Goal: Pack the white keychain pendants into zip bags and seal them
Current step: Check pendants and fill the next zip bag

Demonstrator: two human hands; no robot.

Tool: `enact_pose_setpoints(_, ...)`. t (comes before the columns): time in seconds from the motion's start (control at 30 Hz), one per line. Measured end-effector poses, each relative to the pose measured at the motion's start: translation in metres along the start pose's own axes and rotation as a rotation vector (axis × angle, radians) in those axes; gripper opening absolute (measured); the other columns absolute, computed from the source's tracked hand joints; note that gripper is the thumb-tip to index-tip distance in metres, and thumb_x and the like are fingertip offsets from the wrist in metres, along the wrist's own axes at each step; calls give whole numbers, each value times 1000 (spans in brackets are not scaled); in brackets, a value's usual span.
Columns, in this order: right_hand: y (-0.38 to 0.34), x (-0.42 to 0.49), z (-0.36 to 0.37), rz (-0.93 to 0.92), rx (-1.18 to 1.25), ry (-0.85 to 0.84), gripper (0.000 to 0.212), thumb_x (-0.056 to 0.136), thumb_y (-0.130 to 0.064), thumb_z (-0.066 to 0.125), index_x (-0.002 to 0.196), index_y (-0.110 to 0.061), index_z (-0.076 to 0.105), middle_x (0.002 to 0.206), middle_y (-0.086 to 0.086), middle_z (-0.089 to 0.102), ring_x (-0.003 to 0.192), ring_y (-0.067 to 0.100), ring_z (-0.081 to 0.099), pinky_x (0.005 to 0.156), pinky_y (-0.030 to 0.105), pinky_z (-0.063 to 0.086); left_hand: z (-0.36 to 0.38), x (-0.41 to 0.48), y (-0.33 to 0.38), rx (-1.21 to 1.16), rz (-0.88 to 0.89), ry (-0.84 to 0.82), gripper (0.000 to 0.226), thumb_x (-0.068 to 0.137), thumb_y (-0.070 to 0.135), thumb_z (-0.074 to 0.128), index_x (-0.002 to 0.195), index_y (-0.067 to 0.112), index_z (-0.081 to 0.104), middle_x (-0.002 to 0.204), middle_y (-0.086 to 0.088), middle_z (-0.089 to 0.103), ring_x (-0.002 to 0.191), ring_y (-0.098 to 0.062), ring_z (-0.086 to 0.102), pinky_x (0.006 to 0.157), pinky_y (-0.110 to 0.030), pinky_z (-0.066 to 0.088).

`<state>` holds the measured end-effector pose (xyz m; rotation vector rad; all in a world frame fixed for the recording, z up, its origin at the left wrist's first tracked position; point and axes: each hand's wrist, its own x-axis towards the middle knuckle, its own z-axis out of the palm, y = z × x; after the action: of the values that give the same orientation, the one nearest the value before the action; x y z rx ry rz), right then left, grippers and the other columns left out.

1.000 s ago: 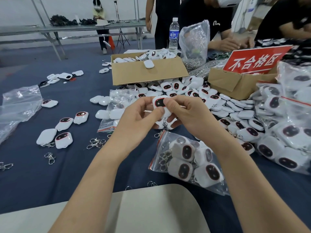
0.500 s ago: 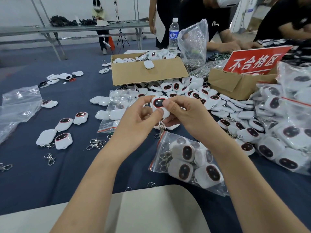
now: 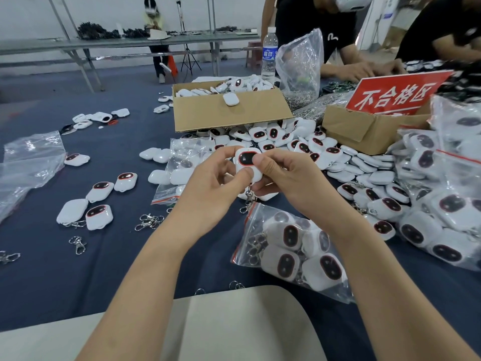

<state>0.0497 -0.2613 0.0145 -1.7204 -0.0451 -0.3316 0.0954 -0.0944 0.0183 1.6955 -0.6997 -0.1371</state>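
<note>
As L hand (image 3: 210, 190), R hand (image 3: 290, 181) pinch pendant (image 3: 246, 160), zip bag (image 3: 294, 247) nr

Notes from my remote station, wearer only.

Left forearm (image 3: 145, 269) and right forearm (image 3: 377, 269): bare along all the length I can see, right down to the lower edge of the head view. Both slim and smooth, narrowing at the wrist.

Left grip (image 3: 216, 186): bare, with slender fingers and light creases over the knuckles.

Right grip (image 3: 289, 183): bare as well. Its thumbnail (image 3: 258, 159) is short, clipped close, plain and natural.

Pale beige shape (image 3: 234, 321) under the forearms: I cannot tell whether it is clothing or furniture.
</note>
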Motion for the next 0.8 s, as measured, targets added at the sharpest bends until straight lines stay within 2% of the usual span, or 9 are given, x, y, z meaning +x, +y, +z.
enact_pose_setpoints(0.17,1,0,-3,-5,-12,19,22,100,-28,60,102,-10,74,73,-5,69,68,14,71,67,26,59,-2,1,-2,39,15,-29,25,100,26,62,116,46,65,74,11,58,77,-14,59,76,-35,49)
enact_pose_setpoints(0.27,-1,-1,-7,7,-87,3,25,100,-34,60,93,-14,74,74,-7,66,69,15,70,69,31,60,-4,2,0,96,-5,-50,47,105,23,54,98,68,63,77,17,65,75,-3,59,74,-24,53)
enact_pose_setpoints(0.3,-1,-1,-8,24,-124,-7,28,100,-37,59,90,-14,73,78,-4,69,70,14,70,72,34,60,-6,2,1,98,-34,-56,52,106,21,51,93,71,63,78,20,66,72,0,58,71,-19,53)
enact_pose_setpoints(0.37,0,-3,-11,65,-229,-19,35,99,-44,56,92,-14,74,89,-4,74,74,11,70,79,37,59,-14,2,0,124,-110,-80,45,108,22,47,101,61,68,81,19,65,71,-1,54,70,-18,52)
enact_pose_setpoints(0.43,3,-5,-17,99,-391,-43,32,98,-48,56,98,-22,74,94,-11,74,80,3,68,81,31,55,-28,0,-3,223,-220,-175,28,107,26,49,115,41,72,82,6,61,73,-9,52,73,-26,50)
enact_pose_setpoints(0.5,5,-7,-22,165,-521,-108,25,98,-48,57,105,-30,72,99,-17,71,89,-3,64,79,25,48,-41,-3,-7,358,-308,-282,20,103,30,56,113,30,74,82,1,65,77,-17,55,80,-32,49)
enact_pose_setpoints(0.57,8,-7,-24,247,-606,-209,20,98,-46,58,109,-33,70,102,-18,70,93,-2,63,82,26,47,-46,-6,-7,406,-367,-312,13,98,32,65,104,27,75,86,3,72,78,-13,61,80,-30,52)
enact_pose_setpoints(0.67,13,-6,-22,325,-678,-304,20,98,-45,58,110,-34,71,100,-16,70,93,3,63,90,31,50,-40,-7,-8,396,-420,-351,10,91,34,73,95,24,73,76,8,69,69,-7,58,68,-24,47)
enact_pose_setpoints(0.8,15,-5,-21,330,-615,-319,18,97,-41,62,110,-34,72,99,-14,72,89,2,64,86,29,49,-25,-7,-11,310,-413,-425,9,94,26,71,98,18,72,79,1,69,65,-4,58,62,-19,49)
